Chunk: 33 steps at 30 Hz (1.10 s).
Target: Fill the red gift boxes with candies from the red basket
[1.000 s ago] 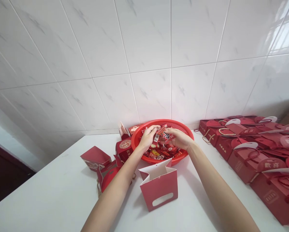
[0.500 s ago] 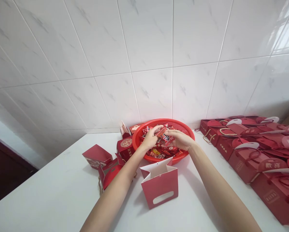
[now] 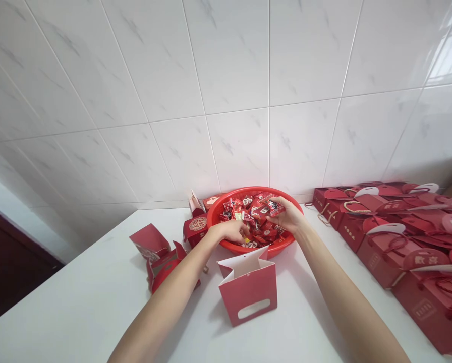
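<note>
A red plastic colander (image 3: 213, 212) full of wrapped candies (image 3: 260, 234) stands against the wall. At its right side my right hand (image 3: 289, 218) is closed on a red candy packet (image 3: 270, 205) with white and black lettering, held above the pile. Lower and to the left, my left hand (image 3: 233, 230) reaches over the rim, its fingers curled down among the candies. What those fingers grip, if anything, is hidden. In front of the colander, between my forearms, an opened red paper box (image 3: 248, 295) stands upright with its top unfolded.
Several closed red gift boxes (image 3: 377, 247) with cord handles fill the right side of the white table (image 3: 78, 302). To the left lie several open red boxes (image 3: 150, 239), partly behind my left forearm. A tiled wall (image 3: 237, 146) rises behind.
My left hand has moved down and toward me from the packet into the candies. The packet stays in my right hand, which has shifted slightly right. An open box at left has shifted.
</note>
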### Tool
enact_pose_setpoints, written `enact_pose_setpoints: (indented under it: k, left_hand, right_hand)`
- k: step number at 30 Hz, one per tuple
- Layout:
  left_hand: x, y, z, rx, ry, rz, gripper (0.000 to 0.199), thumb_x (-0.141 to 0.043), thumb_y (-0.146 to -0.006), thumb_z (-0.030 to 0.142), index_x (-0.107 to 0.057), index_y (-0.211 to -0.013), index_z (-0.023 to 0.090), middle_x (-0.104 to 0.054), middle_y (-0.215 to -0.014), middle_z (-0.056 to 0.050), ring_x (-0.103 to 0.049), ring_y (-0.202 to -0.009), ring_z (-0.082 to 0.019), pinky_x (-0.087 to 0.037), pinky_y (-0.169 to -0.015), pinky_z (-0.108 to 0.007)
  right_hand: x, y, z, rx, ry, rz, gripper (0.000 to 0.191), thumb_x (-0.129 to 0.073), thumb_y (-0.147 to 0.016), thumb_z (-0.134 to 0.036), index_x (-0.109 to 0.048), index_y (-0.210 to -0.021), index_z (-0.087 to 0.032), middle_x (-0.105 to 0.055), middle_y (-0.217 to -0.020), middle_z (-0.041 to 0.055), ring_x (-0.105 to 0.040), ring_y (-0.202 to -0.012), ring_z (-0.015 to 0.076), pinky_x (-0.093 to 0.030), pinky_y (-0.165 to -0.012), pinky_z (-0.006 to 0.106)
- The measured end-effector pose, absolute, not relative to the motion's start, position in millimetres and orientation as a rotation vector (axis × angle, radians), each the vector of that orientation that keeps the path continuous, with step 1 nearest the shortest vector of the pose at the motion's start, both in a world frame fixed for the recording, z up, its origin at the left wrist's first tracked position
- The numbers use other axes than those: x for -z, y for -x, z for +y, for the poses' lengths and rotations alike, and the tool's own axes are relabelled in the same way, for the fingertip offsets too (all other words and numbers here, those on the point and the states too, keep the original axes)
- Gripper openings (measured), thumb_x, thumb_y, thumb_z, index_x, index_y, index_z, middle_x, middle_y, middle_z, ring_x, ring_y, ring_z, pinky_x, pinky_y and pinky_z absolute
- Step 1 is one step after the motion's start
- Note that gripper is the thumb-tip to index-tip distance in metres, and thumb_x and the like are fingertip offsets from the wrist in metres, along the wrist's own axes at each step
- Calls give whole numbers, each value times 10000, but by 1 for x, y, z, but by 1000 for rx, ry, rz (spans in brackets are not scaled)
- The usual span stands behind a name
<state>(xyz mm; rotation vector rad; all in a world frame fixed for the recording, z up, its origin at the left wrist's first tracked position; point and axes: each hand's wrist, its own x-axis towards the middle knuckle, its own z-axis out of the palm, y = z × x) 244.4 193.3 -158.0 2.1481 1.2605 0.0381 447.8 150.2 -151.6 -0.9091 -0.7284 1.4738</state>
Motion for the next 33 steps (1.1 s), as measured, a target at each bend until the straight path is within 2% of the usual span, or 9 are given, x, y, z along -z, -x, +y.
enact_pose_setpoints:
  k: [4,8,12,16,20,25,27,30,33]
  left_hand:
    - [160,-252,193,148,-2231,1279,206,-708,-484,163,-755,-675,223,-711,-697,-9,-609,-650,-186,-394,-530,-229]
    - [163,-256,191,197,-2281,1219,114,-609,-616,183,-722,-624,181,-665,-602,-15,-566,-571,-155,-379,-523,-230]
    - [161,-257,185,160,-2304,1095,250,-583,-742,296,-767,-872,187,-740,-839,-20,-634,-730,-158,-440,-630,-215]
    - [155,-258,183,237,-2282,1022,330,-670,-707,365,-778,-980,212,-754,-1021,-25,-664,-916,-201,-469,-745,-226]
    - [155,-258,184,247,-2262,1049,334,-695,-657,330,-783,-964,233,-755,-1018,-22,-666,-923,-225,-474,-736,-246]
    - [160,-257,185,83,-2215,1083,248,-672,-601,220,-768,-827,186,-749,-854,-38,-673,-787,-220,-484,-654,-256]
    - [161,-256,184,-54,-2170,1083,288,-633,-624,187,-754,-886,167,-746,-844,-41,-681,-743,-205,-506,-648,-258]
    - [161,-254,184,-326,-2075,1094,382,-553,-698,156,-707,-1047,144,-740,-982,-66,-698,-751,-181,-541,-660,-260]
    - [161,-253,184,-503,-1979,1110,380,-507,-747,133,-685,-1083,120,-734,-976,-93,-710,-784,-184,-559,-649,-263]
  right_hand:
    - [154,-448,152,-1472,918,-734,65,-682,-725,-264,-632,-739,-224,-659,-692,8,-607,-625,149,-596,-647,317]
    - [155,-449,153,-1481,913,-744,83,-697,-722,-269,-641,-751,-216,-650,-639,10,-625,-632,161,-597,-646,323]
    - [156,-449,153,-1489,894,-756,93,-705,-728,-272,-647,-768,-211,-660,-636,0,-627,-606,150,-594,-636,315]
    - [155,-448,150,-1494,878,-755,87,-715,-737,-264,-655,-767,-208,-660,-626,-7,-622,-578,142,-587,-618,304]
    - [151,-446,147,-1496,877,-719,49,-700,-746,-236,-664,-752,-203,-655,-627,-7,-610,-564,133,-578,-588,293]
    - [148,-444,146,-1471,884,-646,51,-689,-731,-206,-644,-708,-212,-642,-625,-30,-536,-484,98,-576,-571,300]
    - [148,-444,146,-1464,886,-630,49,-690,-723,-207,-643,-710,-213,-641,-627,-33,-525,-474,93,-572,-570,300]
    - [149,-445,147,-1459,888,-619,44,-679,-723,-219,-641,-701,-215,-631,-611,-38,-529,-474,98,-559,-556,295]
    - [150,-445,147,-1458,886,-618,34,-672,-722,-222,-646,-700,-216,-649,-637,-37,-541,-483,100,-555,-555,295]
